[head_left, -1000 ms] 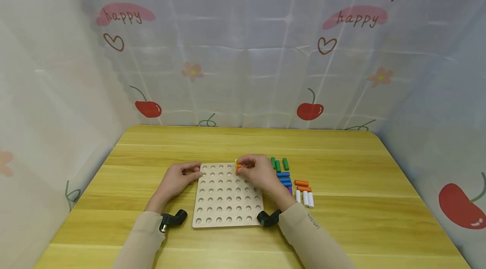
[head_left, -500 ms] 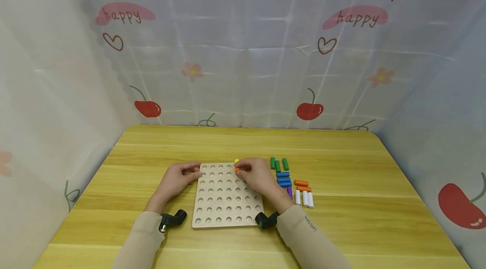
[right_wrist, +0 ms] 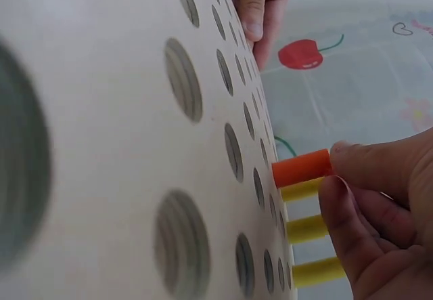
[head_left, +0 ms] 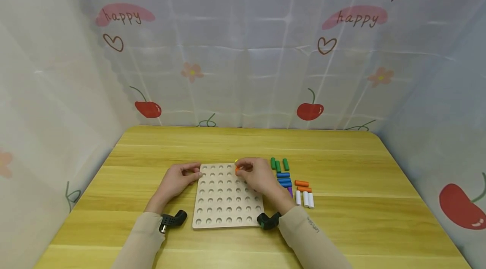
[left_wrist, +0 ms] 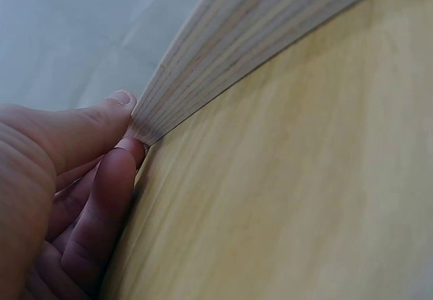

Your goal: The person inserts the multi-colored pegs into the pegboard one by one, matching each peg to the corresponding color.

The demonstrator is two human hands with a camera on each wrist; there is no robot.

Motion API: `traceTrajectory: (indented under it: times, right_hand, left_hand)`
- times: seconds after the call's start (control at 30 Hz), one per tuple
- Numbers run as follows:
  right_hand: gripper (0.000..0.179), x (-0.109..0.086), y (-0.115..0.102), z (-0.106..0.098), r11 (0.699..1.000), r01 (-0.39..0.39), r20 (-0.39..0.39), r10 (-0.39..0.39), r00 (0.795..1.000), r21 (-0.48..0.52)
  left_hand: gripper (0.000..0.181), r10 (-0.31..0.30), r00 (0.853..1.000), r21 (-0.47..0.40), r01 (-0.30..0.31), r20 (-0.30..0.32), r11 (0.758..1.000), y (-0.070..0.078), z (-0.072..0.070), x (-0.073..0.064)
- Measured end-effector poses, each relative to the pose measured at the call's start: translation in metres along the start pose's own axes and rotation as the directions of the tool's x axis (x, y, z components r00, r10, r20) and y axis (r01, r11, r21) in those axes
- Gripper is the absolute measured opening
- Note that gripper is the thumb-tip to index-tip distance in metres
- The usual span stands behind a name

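A pale wooden pegboard (head_left: 224, 214) with rows of round holes lies on the table. My left hand (head_left: 174, 182) grips its far left corner, thumb on top and curled fingers (left_wrist: 111, 185) at the edge in the left wrist view. Over the board's far right part, my right hand (head_left: 260, 174) pinches an orange peg (right_wrist: 301, 168) between thumb and finger. The orange peg stands out from the board's face, its lower end at the surface; whether it sits in a hole cannot be told. Behind it, several yellow pegs (right_wrist: 306, 229) stand in the board, partly covered by my fingers.
Right of the board lie loose pegs: green pegs (head_left: 278, 166), blue pegs (head_left: 284, 180), a purple peg (head_left: 290, 192), orange pegs (head_left: 303, 189) and white pegs (head_left: 305, 199). The wooden table (head_left: 353, 163) meets a printed curtain (head_left: 243, 83) at its back edge.
My right hand has come down slightly toward the board with the orange peg pinched in its fingers. The left hand stays at the corner, and the loose pegs lie as before.
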State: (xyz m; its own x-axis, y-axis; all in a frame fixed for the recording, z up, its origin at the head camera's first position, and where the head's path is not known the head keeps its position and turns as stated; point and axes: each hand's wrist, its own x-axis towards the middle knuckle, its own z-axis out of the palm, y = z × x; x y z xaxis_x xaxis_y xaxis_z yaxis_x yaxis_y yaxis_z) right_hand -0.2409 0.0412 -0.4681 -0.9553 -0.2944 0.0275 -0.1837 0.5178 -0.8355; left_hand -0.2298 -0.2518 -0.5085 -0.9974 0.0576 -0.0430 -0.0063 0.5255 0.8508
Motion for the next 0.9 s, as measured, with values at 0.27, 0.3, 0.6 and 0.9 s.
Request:
traceTrajectory:
  times: [0.27,0.3,0.6,0.9]
  right_hand:
    - [0.016,-0.008,0.004,-0.015,1.0,0.0,-0.027,0.0,1.0,-0.002]
    - [0.015,-0.009,0.006,-0.017,1.0,0.011,-0.035,-0.011,0.999,-0.012]
    - [0.018,-0.018,0.017,-0.037,1.0,0.013,-0.055,-0.014,0.998,-0.012]
    - [0.022,-0.027,0.038,-0.062,0.999,-0.022,-0.062,0.019,0.998,-0.035]
  left_hand:
    - [0.042,0.008,1.0,0.004,-0.008,0.001,1.0,0.001,-0.001,-0.001]
    - [0.042,0.007,1.0,0.005,-0.007,0.0,1.0,0.001,-0.001,-0.001]
    - [0.041,-0.003,1.0,0.009,0.003,-0.003,1.0,-0.001,-0.002,0.0]
    - [0.041,0.006,1.0,0.009,-0.006,0.0,1.0,-0.001,-0.001,0.0]
